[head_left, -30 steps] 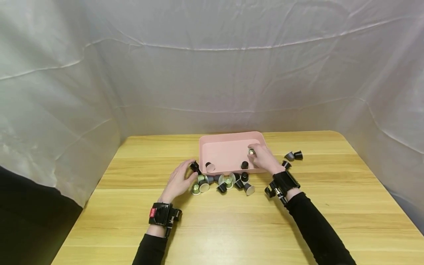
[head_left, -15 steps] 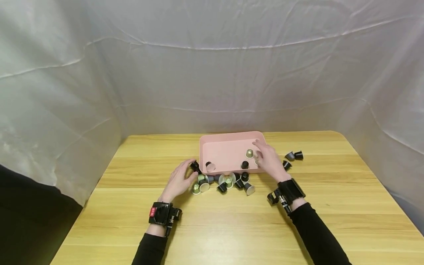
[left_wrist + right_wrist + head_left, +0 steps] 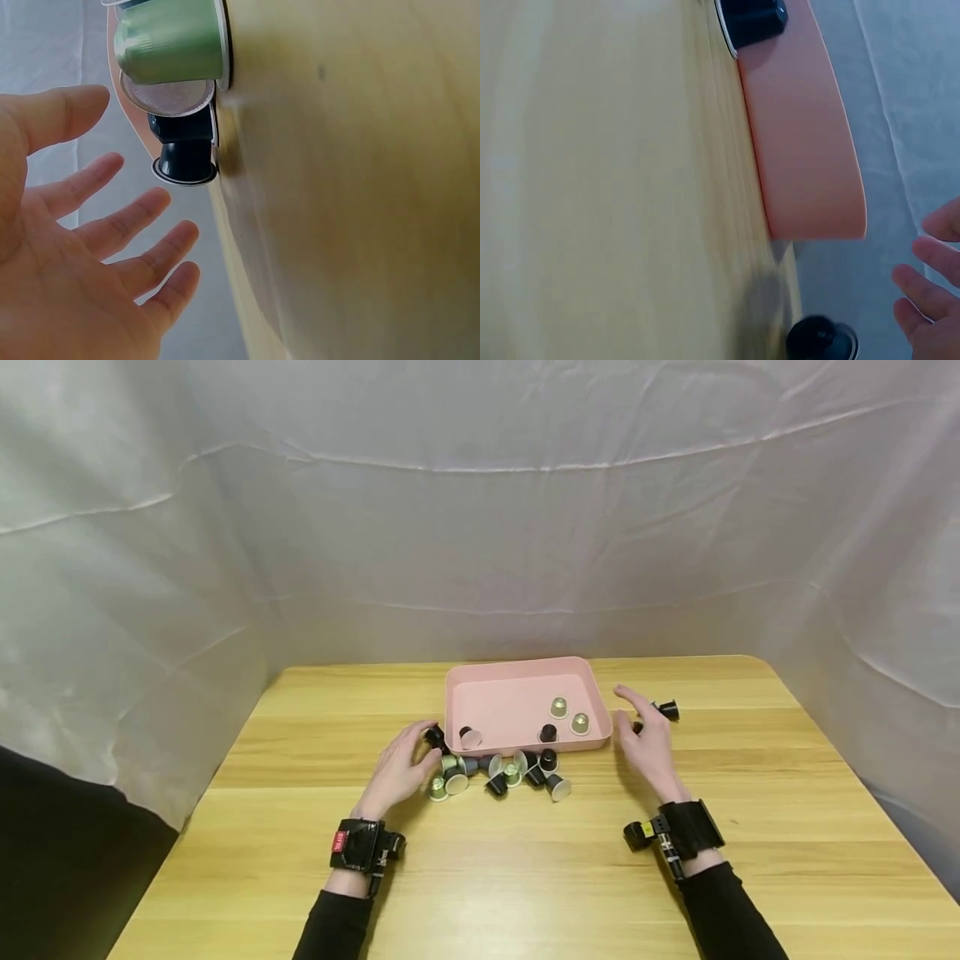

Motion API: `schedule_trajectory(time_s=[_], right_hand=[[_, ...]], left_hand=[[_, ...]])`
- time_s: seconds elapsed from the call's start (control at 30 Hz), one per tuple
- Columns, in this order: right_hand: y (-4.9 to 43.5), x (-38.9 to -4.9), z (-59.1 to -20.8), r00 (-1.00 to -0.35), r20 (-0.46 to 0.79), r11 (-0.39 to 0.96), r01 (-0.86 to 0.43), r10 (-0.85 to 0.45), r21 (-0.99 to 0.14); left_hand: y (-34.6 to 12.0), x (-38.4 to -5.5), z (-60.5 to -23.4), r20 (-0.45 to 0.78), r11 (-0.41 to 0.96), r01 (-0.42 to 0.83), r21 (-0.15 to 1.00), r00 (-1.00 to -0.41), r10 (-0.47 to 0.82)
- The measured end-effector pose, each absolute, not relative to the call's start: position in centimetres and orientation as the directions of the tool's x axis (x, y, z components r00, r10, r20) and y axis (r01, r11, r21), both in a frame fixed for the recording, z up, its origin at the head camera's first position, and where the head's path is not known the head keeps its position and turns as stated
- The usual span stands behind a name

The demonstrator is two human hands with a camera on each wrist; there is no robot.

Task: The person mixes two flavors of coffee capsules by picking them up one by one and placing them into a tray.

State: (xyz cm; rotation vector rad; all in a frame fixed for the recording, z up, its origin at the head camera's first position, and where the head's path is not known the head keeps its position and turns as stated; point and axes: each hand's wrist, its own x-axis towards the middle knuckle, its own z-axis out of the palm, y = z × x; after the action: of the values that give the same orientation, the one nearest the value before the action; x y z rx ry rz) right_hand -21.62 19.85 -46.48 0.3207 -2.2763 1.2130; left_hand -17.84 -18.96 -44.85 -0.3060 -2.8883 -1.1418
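My left hand (image 3: 397,774) hovers by the near left corner of the pink tray (image 3: 510,689), its fingers loosely spread. Nearest to it is a black coffee capsule (image 3: 434,737), and a green capsule (image 3: 172,41) shows large in the left wrist view. No capsule is between those fingers. Right of the tray, my right hand (image 3: 649,745) is held with relaxed fingers above a few dark capsules, partly covering them. One black capsule (image 3: 669,711) shows past its fingers. Inside the tray lie two gold-green capsules (image 3: 580,722), a black capsule (image 3: 548,733) and a pale-lidded one (image 3: 470,737).
Several black, grey and green capsules (image 3: 497,784) lie heaped along the tray's near side on the wooden table (image 3: 510,877). A pale cloth sheet (image 3: 480,543) hangs behind the table and along both sides.
My right hand has let go of a gold-green capsule in the tray and moved right, out over the dark capsules on the table. My left hand has stayed nearly still.
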Motion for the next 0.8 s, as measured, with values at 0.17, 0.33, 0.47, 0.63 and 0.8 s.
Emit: schedule_trajectory(time_s=[0.17,0.33,0.47,0.63,0.8], right_hand=[[20.9,-20.9,-46.7,-0.859,0.486,0.461,-0.368,0.165,-0.808],[21.1,-20.1,-45.5,-0.872,0.408,0.322,-0.318,0.27,-0.892],[21.7,-20.3,-45.9,-0.878,0.33,0.182,-0.282,0.348,-0.942],[22.9,-20.6,-46.9,-0.896,0.236,-0.012,-0.26,0.376,-0.966],[23.5,-20.6,-47.5,-0.897,0.244,-0.082,-0.293,0.368,-0.953]], left_hand=[[-19.0,-18.1,-44.8,0.084,0.709,0.183,0.681,-0.981,0.173],[-19.0,-18.6,-44.6,0.089,0.689,0.176,0.703,-0.983,0.161],[-18.9,-19.1,-44.4,0.12,0.683,0.194,0.704,-0.981,0.156],[-19.0,-19.7,-44.4,0.19,0.692,0.267,0.671,-0.964,0.187],[-19.6,-20.2,-44.7,0.242,0.702,0.342,0.625,-0.939,0.243]])
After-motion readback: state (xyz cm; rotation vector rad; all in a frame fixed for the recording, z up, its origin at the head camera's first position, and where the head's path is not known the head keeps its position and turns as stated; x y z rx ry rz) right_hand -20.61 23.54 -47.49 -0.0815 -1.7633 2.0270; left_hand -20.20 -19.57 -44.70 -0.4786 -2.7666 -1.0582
